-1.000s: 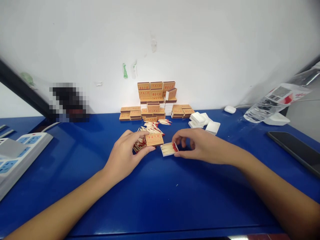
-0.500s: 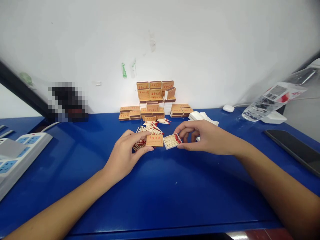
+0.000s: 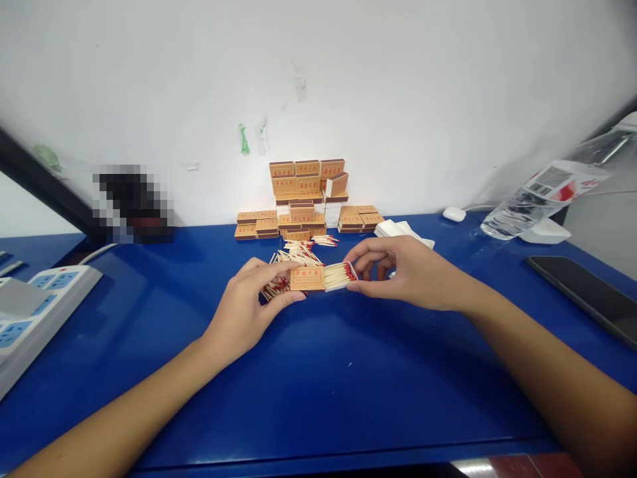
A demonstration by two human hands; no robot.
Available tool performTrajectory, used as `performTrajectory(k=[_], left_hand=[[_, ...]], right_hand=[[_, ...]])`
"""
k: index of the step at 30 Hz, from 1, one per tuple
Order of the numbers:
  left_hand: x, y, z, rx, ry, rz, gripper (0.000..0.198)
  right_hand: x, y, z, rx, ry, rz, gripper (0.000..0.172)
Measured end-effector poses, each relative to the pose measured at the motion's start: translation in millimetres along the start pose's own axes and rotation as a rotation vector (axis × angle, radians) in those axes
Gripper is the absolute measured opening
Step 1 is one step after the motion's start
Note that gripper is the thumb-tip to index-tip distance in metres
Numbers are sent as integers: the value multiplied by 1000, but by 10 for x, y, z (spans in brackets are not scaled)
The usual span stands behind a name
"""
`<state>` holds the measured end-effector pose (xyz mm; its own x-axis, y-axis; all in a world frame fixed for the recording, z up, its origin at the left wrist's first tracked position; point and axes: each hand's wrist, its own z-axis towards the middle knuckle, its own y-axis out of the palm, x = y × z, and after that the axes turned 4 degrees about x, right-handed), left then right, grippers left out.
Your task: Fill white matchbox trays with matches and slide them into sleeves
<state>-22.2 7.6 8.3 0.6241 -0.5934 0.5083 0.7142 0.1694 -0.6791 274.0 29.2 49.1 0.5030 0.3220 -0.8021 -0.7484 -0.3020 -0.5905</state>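
My left hand (image 3: 249, 299) pinches an orange matchbox sleeve (image 3: 307, 278) with red printing between thumb and fingers. In my right hand (image 3: 398, 272) is a small white matchbox tray (image 3: 352, 271) filled with red-tipped matches (image 3: 338, 275), gripped at its right end. The tray's left end meets the sleeve's right opening and seems slightly inside it. Behind the sleeve and my left fingers lies a pile of loose matches (image 3: 297, 255), partly hidden. Stacked matchboxes (image 3: 307, 186) stand against the wall, and white empty trays (image 3: 398, 230) lie behind my right hand.
On the left lies a white power strip (image 3: 54, 292) with blue sockets. To the right are a black phone (image 3: 587, 292), a tilted plastic water bottle (image 3: 537, 189) and a small white case (image 3: 454, 214). The blue table (image 3: 318, 392) ends at a front edge near me.
My right hand has brought the match-filled tray left and level with the sleeve, so that its end now meets the opening. My left hand stays nearly still.
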Motion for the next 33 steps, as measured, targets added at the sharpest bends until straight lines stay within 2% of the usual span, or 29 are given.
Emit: performTrajectory(k=[4, 12, 18, 24, 30, 33], left_hand=[[19, 2, 0, 0, 12, -12, 43], [26, -1, -13, 43, -68, -84, 42], [39, 20, -35, 25, -62, -120, 43], [64, 26, -26, 131, -128, -100, 41], [74, 8, -30, 173, -138, -122, 38], [67, 13, -39, 169, -146, -132, 40]], right_hand=[[-7, 16, -5, 14, 10, 8, 35], [-29, 109, 6, 69, 36, 63, 37], [-70, 305, -8, 13, 39, 165, 41], [-166, 482, -81, 161, -12, 81, 53], [-203, 703, -224, 57, -104, -38, 72], [-193, 725, -248, 33, -130, -57, 74]])
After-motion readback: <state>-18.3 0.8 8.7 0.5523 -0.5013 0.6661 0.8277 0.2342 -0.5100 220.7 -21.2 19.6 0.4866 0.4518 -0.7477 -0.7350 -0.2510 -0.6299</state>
